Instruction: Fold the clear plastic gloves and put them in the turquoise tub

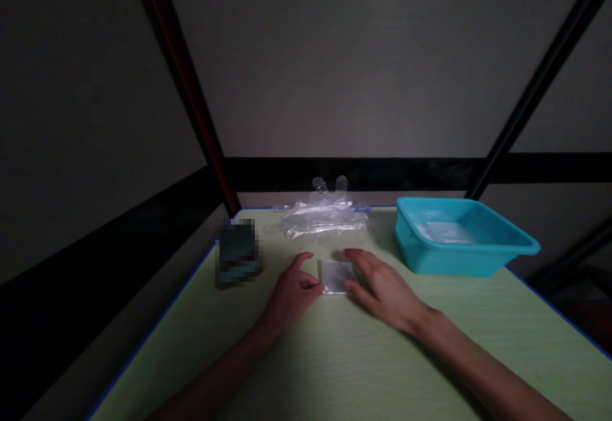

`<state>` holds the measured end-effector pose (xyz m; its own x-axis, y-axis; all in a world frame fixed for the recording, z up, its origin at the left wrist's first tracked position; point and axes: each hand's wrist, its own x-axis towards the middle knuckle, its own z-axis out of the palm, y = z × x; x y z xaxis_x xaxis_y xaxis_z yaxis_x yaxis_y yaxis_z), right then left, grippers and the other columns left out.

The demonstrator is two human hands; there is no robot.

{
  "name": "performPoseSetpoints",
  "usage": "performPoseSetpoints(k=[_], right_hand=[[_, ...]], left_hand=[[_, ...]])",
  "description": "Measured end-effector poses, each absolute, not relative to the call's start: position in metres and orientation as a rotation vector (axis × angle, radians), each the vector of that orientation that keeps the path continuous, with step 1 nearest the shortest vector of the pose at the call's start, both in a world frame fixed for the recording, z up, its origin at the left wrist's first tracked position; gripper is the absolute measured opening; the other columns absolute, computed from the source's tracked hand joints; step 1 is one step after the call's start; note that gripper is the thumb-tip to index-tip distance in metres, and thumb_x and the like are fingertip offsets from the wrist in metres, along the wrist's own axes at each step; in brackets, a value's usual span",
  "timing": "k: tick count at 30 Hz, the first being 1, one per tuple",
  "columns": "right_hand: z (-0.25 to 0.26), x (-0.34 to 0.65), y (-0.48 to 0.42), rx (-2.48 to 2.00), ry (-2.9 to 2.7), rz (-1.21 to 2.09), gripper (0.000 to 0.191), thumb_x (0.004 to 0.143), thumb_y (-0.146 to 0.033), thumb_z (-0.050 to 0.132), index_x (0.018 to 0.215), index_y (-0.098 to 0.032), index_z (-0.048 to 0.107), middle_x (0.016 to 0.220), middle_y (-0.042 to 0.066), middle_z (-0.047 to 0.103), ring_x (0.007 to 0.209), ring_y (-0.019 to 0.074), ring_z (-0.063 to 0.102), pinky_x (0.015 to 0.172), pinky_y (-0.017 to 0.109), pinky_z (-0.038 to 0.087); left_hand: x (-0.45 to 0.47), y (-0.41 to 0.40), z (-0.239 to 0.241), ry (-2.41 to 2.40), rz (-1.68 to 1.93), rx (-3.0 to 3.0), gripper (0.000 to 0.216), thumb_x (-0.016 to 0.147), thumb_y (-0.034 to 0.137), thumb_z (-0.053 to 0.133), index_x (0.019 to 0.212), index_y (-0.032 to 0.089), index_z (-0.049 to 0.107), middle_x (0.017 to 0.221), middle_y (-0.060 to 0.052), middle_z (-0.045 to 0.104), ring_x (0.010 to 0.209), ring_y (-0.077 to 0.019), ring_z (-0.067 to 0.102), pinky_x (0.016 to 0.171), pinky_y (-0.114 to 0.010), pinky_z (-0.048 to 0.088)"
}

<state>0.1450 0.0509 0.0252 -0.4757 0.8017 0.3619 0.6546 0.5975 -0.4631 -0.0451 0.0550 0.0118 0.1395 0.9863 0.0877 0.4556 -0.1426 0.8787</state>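
Your left hand, half curled, reaches the packet's near left corner; I can't tell if it grips. Flat on the table, the packet looks light, slippery: pinch its edges. Your right hand spreads over its right side, gripping nothing.

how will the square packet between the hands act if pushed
The packet lies flat, so it should slide rather than roll. Its shiny edge suggests plastic film, perhaps slippery. It looks thin, so probably light.

A pale, squarish packet, shiny along its near edge, lies flat mid-tabletop between left and right.
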Motion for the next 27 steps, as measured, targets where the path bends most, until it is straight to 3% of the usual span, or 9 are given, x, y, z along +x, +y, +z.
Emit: performPoseSetpoints(k=[4, 12, 15, 18, 21, 27], right_hand=[[0.014, 0.136, 0.042, -1.062, -2.612, 0.269, 0.063, 0.083, -0.049, 0.036, 0.131, -0.008, 0.028, 0.137, 0.017, 0.024, 0.126, 0.0249, 0.019, 0.102, 0.044, 0.017], [0.008, 0.136, 0.042, -1.098, -2.726, 0.215, 0.068, 0.084, -0.055, 0.026, 0.134, -0.009, 0.019, 0.138, 0.015, 0.017, 0.128, 0.0226, 0.014, 0.103, 0.045, 0.015], [0.006, 0.137, 0.042, -1.074, -2.684, 0.118, 0.069, 0.084, -0.053, 0.028, 0.135, -0.008, 0.016, 0.139, 0.015, 0.015, 0.128, 0.0224, 0.011, 0.103, 0.044, 0.016], [0.003, 0.137, 0.042, -1.081, -2.634, 0.041, 0.070, 0.084, -0.052, 0.030, 0.135, -0.006, 0.014, 0.139, 0.016, 0.013, 0.128, 0.0228, 0.009, 0.104, 0.043, 0.016], [0.001, 0.137, 0.042, -1.111, -2.653, 0.060, 0.070, 0.084, -0.052, 0.029, 0.134, -0.005, 0.017, 0.138, 0.017, 0.015, 0.128, 0.0226, 0.010, 0.104, 0.042, 0.016], [0.002, 0.135, 0.042, -1.176, -2.692, 0.188, 0.075, 0.082, -0.058, 0.026, 0.133, -0.003, 0.021, 0.137, 0.019, 0.017, 0.128, 0.0247, 0.011, 0.103, 0.044, 0.015]], left_hand=[[-0.046, 0.056, 0.009, 1.372, 0.949, 1.691, 0.051, 0.064, 0.015, 0.055, 0.111, 0.012, 0.038, 0.056, 0.005, 0.061, 0.059, -0.0152, 0.059, 0.053, -0.022, 0.040], [-0.050, 0.055, 0.003, 1.370, 0.941, 1.782, 0.031, 0.066, 0.017, 0.052, 0.096, 0.015, 0.045, 0.055, 0.006, 0.053, 0.051, -0.0133, 0.053, 0.049, -0.023, 0.039], [-0.056, 0.048, 0.006, 1.367, 0.920, 2.195, 0.032, 0.070, 0.019, 0.052, 0.102, 0.015, 0.048, 0.090, -0.006, 0.060, 0.084, -0.0197, 0.056, 0.072, -0.031, 0.043], [-0.061, 0.044, 0.009, 1.158, 0.706, 2.614, 0.050, 0.077, 0.027, 0.050, 0.124, 0.016, 0.035, 0.132, -0.010, 0.037, 0.121, -0.0229, 0.031, 0.100, -0.037, 0.023], [-0.063, 0.044, 0.009, 1.043, 0.424, 2.749, 0.054, 0.085, 0.033, 0.039, 0.133, 0.016, 0.020, 0.140, -0.008, 0.021, 0.128, -0.0185, 0.017, 0.104, -0.036, 0.013], [-0.063, 0.045, 0.009, 1.033, 0.248, 2.753, 0.056, 0.087, 0.037, 0.035, 0.135, 0.018, 0.014, 0.142, -0.005, 0.016, 0.129, -0.0165, 0.011, 0.105, -0.035, 0.010]])
